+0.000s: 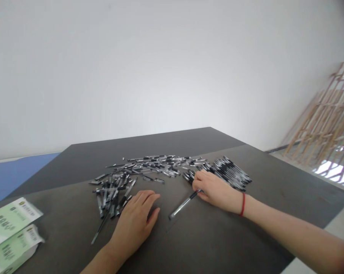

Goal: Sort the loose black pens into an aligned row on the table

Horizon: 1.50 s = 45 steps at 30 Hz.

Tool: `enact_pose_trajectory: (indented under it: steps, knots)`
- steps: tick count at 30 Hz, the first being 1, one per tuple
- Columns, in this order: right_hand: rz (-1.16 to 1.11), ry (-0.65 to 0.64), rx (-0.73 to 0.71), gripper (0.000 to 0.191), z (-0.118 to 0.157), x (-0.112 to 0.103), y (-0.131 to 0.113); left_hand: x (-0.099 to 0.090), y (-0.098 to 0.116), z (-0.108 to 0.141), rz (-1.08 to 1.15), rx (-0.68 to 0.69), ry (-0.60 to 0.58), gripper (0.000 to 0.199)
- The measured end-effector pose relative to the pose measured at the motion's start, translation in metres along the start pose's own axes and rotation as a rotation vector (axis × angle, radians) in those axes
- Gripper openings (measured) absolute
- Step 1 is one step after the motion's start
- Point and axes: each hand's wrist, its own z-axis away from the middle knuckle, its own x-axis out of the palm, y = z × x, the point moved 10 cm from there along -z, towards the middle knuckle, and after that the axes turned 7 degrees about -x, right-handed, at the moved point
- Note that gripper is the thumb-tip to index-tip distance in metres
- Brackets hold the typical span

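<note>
My right hand (214,190), with a red string around the wrist, pinches a clear pen (183,205) with a black grip. The pen slants down to the left, its near end close to the table. Under and behind that hand lies a row of pens (230,173), side by side. My left hand (139,217) is empty, thumb apart from slightly bent fingers, by the right edge of a jumbled heap (112,194) of clear and black pen parts. Farther back, more loose pen parts (157,165) are strewn across the table. The right fingertips are partly hidden.
Two green and white printed boxes (12,220) lie at the table's left front. The dark table (149,142) reaches back toward a white wall (172,68). Wooden racks (326,118) lean at the right, and a blue surface (32,169) shows on the left.
</note>
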Motion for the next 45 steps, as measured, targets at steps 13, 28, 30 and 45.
enact_pose_trajectory:
  steps: [13, 28, 30, 45]
  knots:
    - [0.339, -0.157, -0.382, 0.015, -0.046, 0.032, 0.002, 0.014, 0.010, 0.005, 0.065, 0.056, -0.153, 0.016]
    - [0.139, -0.002, -0.025, 0.018, -0.146, 0.043, -0.049, 0.012, 0.037, 0.010, 0.063, 0.204, -0.251, 0.016]
    - [0.135, 0.015, -0.027, 0.019, -0.157, 0.047, -0.053, 0.012, 0.042, 0.012, 0.057, 0.237, -0.270, 0.016]
    - [0.150, 0.001, -0.459, 0.015, -0.177, 0.063, -0.102, 0.018, 0.048, 0.016, 0.040, 0.285, -0.330, 0.015]
